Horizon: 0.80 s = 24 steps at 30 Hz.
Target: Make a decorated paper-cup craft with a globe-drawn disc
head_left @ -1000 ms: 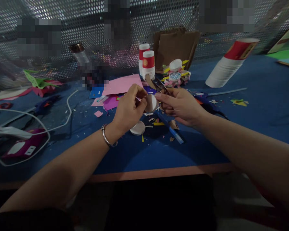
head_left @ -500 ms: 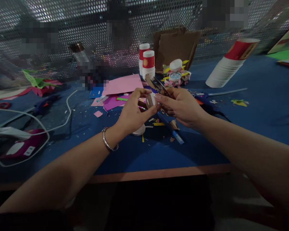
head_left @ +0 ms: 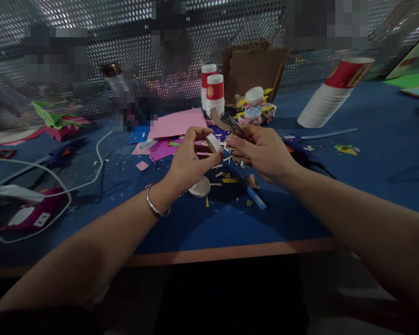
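Note:
My left hand [head_left: 190,156] pinches a small round white paper cup base [head_left: 213,143] between thumb and fingers, tilted with its rim showing. Just to the right, my right hand [head_left: 265,151] is closed around a dark metallic tool [head_left: 233,124] that looks like scissors; its handles are mostly hidden by the fingers. A curved brown strip [head_left: 219,120] shows beside the tool's far end, and I cannot tell whether it is held. Below my left hand, another white round cup base [head_left: 199,187] lies on the table. A blue pen-like stick [head_left: 253,193] lies below my right hand.
Paper scraps and pink sheets [head_left: 179,123] lie beyond my hands. Red-and-white cup stacks [head_left: 215,93] stand behind, near a decorated paper craft [head_left: 254,109] and cardboard [head_left: 254,70]. A tilted cup stack [head_left: 328,100] and glue gun [head_left: 300,149] are right; a white cable [head_left: 99,158] loops left.
My right fingers have come away from the white cup base, leaving it in my left hand. My left hand has shifted slightly left, uncovering more of the base on the table.

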Available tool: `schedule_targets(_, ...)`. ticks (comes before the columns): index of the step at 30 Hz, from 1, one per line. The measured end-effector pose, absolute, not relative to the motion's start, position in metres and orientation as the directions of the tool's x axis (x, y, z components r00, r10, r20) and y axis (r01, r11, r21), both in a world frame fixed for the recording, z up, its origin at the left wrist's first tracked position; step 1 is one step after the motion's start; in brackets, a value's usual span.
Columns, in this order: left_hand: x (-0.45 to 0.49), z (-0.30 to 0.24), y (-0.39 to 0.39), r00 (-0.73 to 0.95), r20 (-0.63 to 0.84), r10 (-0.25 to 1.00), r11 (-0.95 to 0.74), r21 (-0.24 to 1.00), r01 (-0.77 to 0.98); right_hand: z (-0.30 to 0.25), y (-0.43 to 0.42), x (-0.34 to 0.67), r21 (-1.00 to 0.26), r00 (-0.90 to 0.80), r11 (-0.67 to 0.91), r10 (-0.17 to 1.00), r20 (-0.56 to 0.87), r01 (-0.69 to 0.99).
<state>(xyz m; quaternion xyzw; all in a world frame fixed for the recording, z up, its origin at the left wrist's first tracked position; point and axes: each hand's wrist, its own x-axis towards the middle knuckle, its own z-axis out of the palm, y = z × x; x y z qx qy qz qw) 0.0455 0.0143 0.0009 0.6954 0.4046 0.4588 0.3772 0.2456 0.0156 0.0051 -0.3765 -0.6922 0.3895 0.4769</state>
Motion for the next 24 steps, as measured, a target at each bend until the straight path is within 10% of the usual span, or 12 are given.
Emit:
schedule_targets(10,0.0485,0.0000,0.0085,0.332,0.535,0.777,-0.627,0.618,0.474,0.0053,0.0148,0.2459,-0.917,-0.267,0.387,0.897,0.351,0.093)
schedule_targets(24,0.0523,-0.0024,0.0157,0.196,0.501,0.843,-0.537,0.755,0.376,0.0093,0.0143,0.2474,-0.898,-0.267,0.418,0.889,0.372,0.137)
